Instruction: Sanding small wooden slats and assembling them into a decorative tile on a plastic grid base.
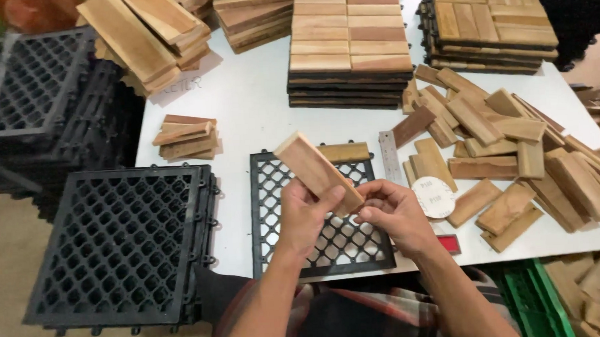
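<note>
Above the black grid base [321, 218], the left hand [300, 212] and right hand [391, 208] pinch the wooden slat [317, 172] with closed fingers, and its raised, tilted end could slip and drop onto the base.

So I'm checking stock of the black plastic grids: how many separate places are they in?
3. One grid lies under the hands, a short stack sits left of it, and a taller pile stands far left. Counts within stacks are hidden.
</note>
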